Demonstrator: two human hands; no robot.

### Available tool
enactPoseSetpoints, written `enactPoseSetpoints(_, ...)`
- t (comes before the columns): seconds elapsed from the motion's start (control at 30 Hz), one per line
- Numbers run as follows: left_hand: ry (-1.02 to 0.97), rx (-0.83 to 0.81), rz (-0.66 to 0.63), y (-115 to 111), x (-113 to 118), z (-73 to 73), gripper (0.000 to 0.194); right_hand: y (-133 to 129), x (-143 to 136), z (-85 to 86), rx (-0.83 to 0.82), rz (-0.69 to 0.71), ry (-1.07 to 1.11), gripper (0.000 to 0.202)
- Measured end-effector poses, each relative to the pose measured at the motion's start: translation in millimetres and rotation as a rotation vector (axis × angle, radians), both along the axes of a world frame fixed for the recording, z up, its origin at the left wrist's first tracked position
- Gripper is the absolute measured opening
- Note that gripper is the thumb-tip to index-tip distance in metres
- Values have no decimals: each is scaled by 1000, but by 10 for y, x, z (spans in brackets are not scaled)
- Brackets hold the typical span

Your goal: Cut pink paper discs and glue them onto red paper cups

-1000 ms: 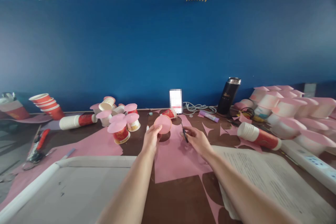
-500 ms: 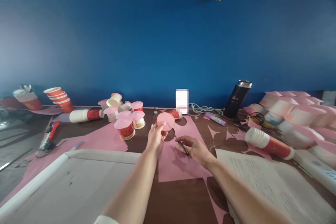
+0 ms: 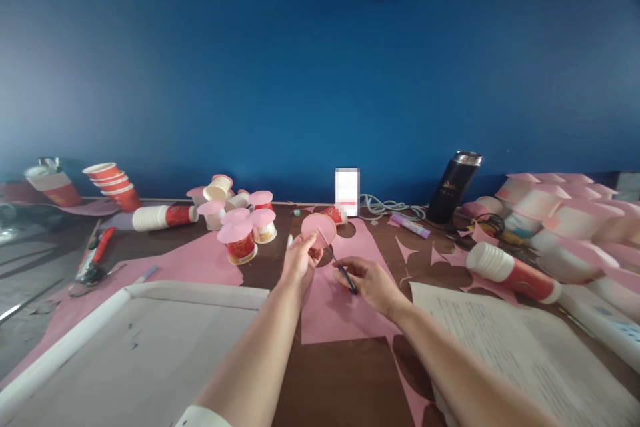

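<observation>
My left hand (image 3: 301,257) pinches the lower edge of a round pink disc (image 3: 319,228), held up near the middle of the table. In my right hand (image 3: 367,283) is a slim dark tool (image 3: 346,277), its thin tip reaching up to the disc; it looks like scissors. Beneath both hands lies a pink sheet (image 3: 337,321) with a round hole at its top. To the left stand several cups topped with pink discs, one of them a red cup (image 3: 241,248).
A black flask (image 3: 453,188), a glue stick (image 3: 410,225) and stacked cups (image 3: 515,272) are at the right, near a printed paper (image 3: 500,347). Many pink-topped cups (image 3: 575,213) fill the far right. A white tray (image 3: 195,291) lies front left.
The disc and my left hand have shifted slightly to the right. The thin tip now lies farther across the disc. My right hand has barely moved.
</observation>
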State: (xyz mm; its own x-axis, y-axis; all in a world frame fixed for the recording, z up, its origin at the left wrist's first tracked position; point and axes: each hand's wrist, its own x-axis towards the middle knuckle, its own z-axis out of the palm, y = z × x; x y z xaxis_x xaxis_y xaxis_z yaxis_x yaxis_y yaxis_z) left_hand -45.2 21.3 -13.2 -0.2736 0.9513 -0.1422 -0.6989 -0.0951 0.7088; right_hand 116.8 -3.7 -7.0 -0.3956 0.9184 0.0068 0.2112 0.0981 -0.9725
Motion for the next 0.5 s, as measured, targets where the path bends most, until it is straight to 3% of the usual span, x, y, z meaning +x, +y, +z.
enactPoseSetpoints(0.5,-35,-15,10,-1,-8,9,29,-16,-16,-13,21,8,-31,36)
